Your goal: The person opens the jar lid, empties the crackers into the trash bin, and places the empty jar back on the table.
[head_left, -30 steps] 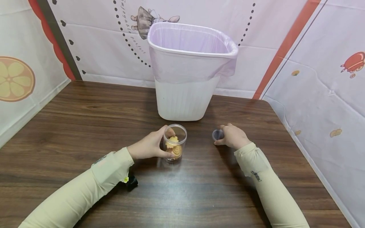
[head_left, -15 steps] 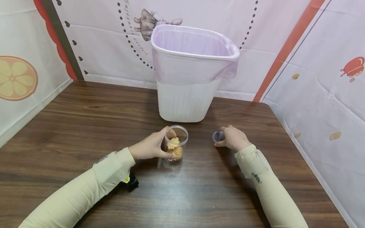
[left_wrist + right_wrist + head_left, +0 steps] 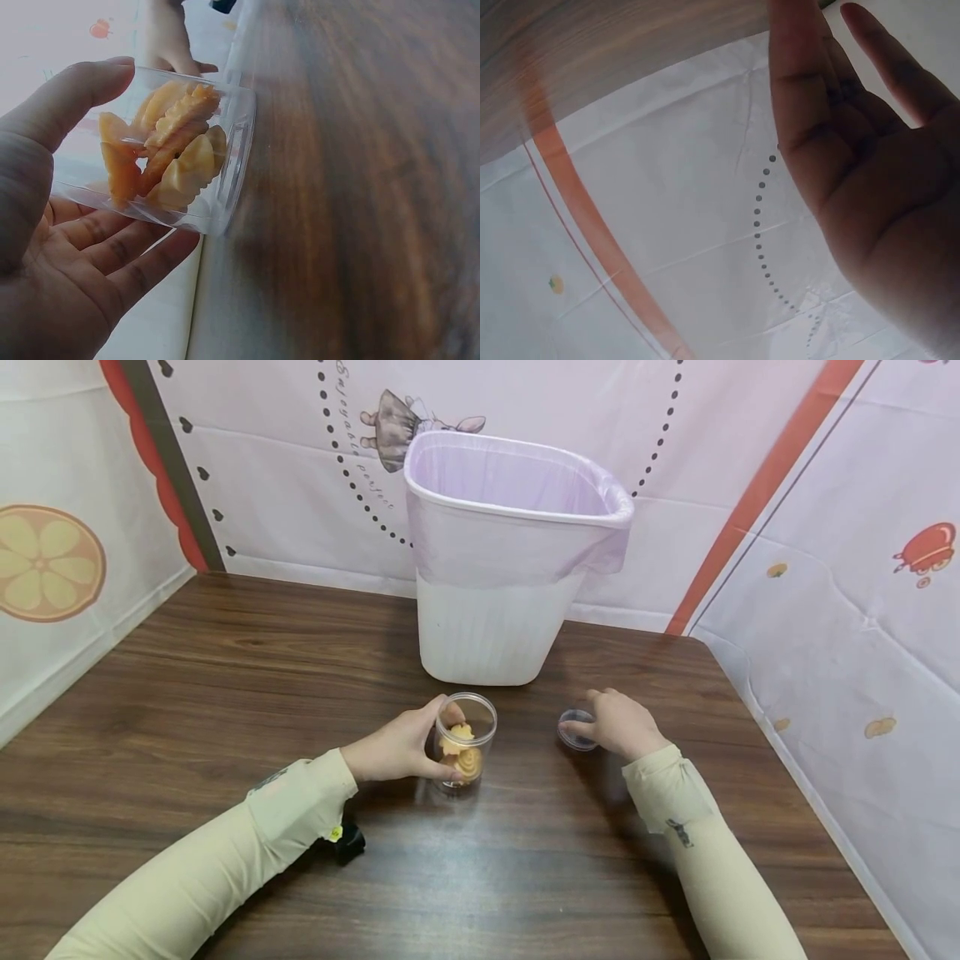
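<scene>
My left hand [image 3: 405, 743] grips a clear plastic jar [image 3: 480, 722] standing upright and lidless on the wooden table, thumb on the near side and fingers behind. Inside are several yellow cookies [image 3: 467, 762], piled up in the lower part. The left wrist view shows the same cookies [image 3: 176, 142] through the wall, with ridged edges. To the right, a round clear lid [image 3: 576, 741] lies flat on the table. Over its right side is my right hand [image 3: 624, 727], its thumb overlapping the lid and its fingers loosely extended. In the right wrist view the hand [image 3: 877, 150] holds nothing visible.
A white trash bin [image 3: 487, 627] lined with a pale purple bag stands behind the jar. Printed cloth [image 3: 300, 502] hangs around the back and sides of the table [image 3: 225, 693]. A small black object [image 3: 348, 843] shows under the left cuff.
The lid, earlier pinched on edge between the right thumb and fingers, now lies flatter. The right fingers have loosened from it. The left hand keeps its hold on the jar.
</scene>
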`<state>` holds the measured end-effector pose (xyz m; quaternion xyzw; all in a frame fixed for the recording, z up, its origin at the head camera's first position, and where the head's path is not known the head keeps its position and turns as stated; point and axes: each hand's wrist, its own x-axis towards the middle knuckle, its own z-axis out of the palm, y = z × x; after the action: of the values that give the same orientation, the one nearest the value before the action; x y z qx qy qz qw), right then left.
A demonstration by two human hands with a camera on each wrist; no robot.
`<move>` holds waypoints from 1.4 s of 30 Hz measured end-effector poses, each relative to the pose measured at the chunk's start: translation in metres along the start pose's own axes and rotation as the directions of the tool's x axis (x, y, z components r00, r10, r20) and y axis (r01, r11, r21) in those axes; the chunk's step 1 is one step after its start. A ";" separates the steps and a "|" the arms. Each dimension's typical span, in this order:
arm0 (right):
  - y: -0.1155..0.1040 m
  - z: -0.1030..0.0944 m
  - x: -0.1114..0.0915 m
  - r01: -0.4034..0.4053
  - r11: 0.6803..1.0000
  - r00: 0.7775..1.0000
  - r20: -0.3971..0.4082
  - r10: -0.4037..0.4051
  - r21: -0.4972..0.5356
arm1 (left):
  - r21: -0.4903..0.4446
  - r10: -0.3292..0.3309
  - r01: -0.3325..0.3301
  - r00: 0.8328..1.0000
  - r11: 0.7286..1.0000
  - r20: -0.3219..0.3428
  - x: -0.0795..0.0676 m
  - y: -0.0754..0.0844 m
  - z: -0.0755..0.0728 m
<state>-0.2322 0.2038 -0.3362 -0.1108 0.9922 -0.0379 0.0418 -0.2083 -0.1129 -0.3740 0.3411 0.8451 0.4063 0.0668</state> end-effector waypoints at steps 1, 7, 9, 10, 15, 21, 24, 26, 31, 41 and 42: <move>0.000 -0.002 0.000 -0.003 1.000 1.000 -0.008 0.003 0.004 | -0.002 0.000 0.000 1.000 1.000 0.000 0.000 0.000 0.000; 0.001 -0.010 0.000 -0.009 0.998 0.999 -0.051 0.012 0.068 | -0.005 -0.004 0.004 1.000 1.000 -0.007 -0.002 -0.001 -0.002; 0.002 -0.011 0.001 -0.003 0.996 0.998 -0.063 0.009 0.087 | -0.005 -0.004 0.004 1.000 1.000 -0.008 -0.002 -0.001 -0.003; 0.002 -0.011 0.002 -0.002 0.995 0.998 -0.067 0.008 0.096 | -0.005 -0.004 0.004 1.000 1.000 -0.008 -0.003 -0.001 -0.003; 0.004 -0.014 0.004 0.004 0.991 0.996 -0.086 0.008 0.131 | 0.003 -0.002 0.002 1.000 1.000 -0.011 -0.003 0.001 -0.005; 0.006 -0.017 0.004 0.007 0.984 0.995 -0.095 0.010 0.177 | 0.017 0.007 -0.006 1.000 1.000 -0.013 -0.003 0.003 -0.006; 0.008 -0.018 0.003 0.007 0.979 0.995 -0.103 0.015 0.202 | 0.018 0.009 -0.009 1.000 1.000 -0.012 -0.003 0.004 -0.006; 0.010 -0.019 0.003 0.004 0.976 0.994 -0.105 0.020 0.218 | 0.017 0.010 -0.010 1.000 1.000 -0.009 -0.003 0.005 -0.006; 0.014 -0.020 -0.001 0.009 0.969 0.994 -0.107 0.018 0.249 | 0.009 0.006 -0.006 1.000 1.000 0.000 -0.003 0.005 -0.004; 0.016 -0.031 -0.006 0.025 0.955 0.993 -0.115 0.010 0.294 | 0.042 0.006 -0.006 1.000 0.999 -0.012 -0.006 0.004 -0.001; 0.016 -0.032 -0.007 0.023 0.955 0.993 -0.116 0.012 0.296 | 0.042 0.007 -0.007 1.000 0.999 -0.014 -0.006 0.004 0.000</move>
<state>-0.2320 0.2229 -0.3053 -0.1038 0.9757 -0.1929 0.0000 -0.2018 -0.1150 -0.3715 0.3425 0.8526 0.3912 0.0524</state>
